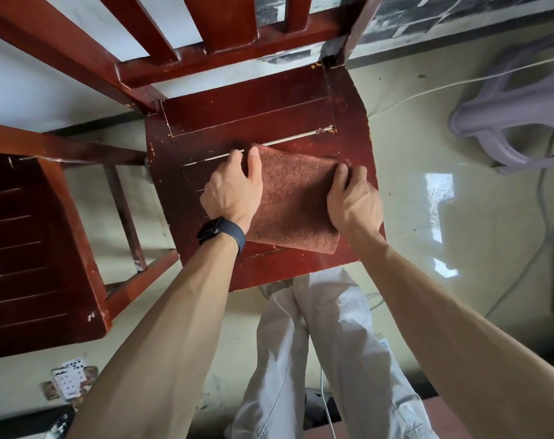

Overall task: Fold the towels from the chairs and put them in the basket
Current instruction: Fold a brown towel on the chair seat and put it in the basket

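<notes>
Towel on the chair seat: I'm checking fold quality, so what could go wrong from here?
1. The left hand and right hand grip only the far corners of the towel; lifting now could let the folded layers sag open.
2. Its near corner lies close to the front edge of the chair seat; a pull might drag it off.

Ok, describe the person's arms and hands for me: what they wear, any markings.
The left forearm and right forearm are bare to the frame's edge, with no sleeves showing. The left hand and right hand are ungloved, and no rings show. A dark smartwatch on a smooth dark band wraps the left wrist; the right wrist wears nothing.
</notes>
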Available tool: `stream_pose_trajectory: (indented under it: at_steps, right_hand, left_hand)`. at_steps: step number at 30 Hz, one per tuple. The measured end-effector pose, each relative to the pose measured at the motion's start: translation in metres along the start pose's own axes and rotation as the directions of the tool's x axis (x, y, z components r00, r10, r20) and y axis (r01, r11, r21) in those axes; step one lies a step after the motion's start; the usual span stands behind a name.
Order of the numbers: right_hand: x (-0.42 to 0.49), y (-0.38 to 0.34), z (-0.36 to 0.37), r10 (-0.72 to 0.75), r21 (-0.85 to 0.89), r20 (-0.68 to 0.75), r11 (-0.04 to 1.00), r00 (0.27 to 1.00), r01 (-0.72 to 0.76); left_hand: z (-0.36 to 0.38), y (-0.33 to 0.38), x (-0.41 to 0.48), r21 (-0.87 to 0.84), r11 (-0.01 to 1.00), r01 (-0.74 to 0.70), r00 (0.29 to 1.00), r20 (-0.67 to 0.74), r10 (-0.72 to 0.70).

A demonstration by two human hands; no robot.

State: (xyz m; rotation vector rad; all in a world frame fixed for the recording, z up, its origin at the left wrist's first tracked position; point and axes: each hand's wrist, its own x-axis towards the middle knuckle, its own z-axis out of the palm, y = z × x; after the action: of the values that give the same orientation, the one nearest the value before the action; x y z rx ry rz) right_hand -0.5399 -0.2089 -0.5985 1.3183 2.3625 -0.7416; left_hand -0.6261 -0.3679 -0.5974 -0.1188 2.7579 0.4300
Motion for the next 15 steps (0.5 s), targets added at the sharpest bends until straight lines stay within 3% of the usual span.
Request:
stream_pose_trajectory:
  at_steps: [2,5,6,8,11,15]
  right_hand:
    - [-0.011,0.001,0.000,0.000,0.028,-0.079,1.000,0.997,0.002]
    - [-0.041,0.005,0.001,-0.230,-0.004,-0.294,0.971,0.928,0.239]
    - [-0.051,0.007,0.003,-0.315,-0.046,-0.301,0.947,0.900,0.317]
    - [-0.060,0.010,0.012,-0.461,-0.117,-0.212,0.888,0.862,0.446]
    - [-0.050,0.017,0.027,-0.537,-0.213,-0.041,0.828,0.842,0.518]
    - [-0.017,0.028,0.030,-0.519,-0.293,0.036,0.812,0.854,0.505]
  left_hand:
    - [0.000,-0.005,-0.008,-0.062,0.995,-0.072,0.994,-0.087,0.067]
    - [0.004,-0.015,-0.031,0.019,0.930,-0.366,0.894,-0.270,0.357]
    - [0.008,-0.018,-0.038,0.081,0.881,-0.466,0.848,-0.242,0.471]
    - [0.015,-0.021,-0.046,0.163,0.801,-0.576,0.805,-0.058,0.591]
    - [0.027,-0.025,-0.038,0.235,0.779,-0.581,0.813,0.115,0.571]
    - [0.032,-0.025,-0.018,0.211,0.827,-0.521,0.853,0.129,0.505]
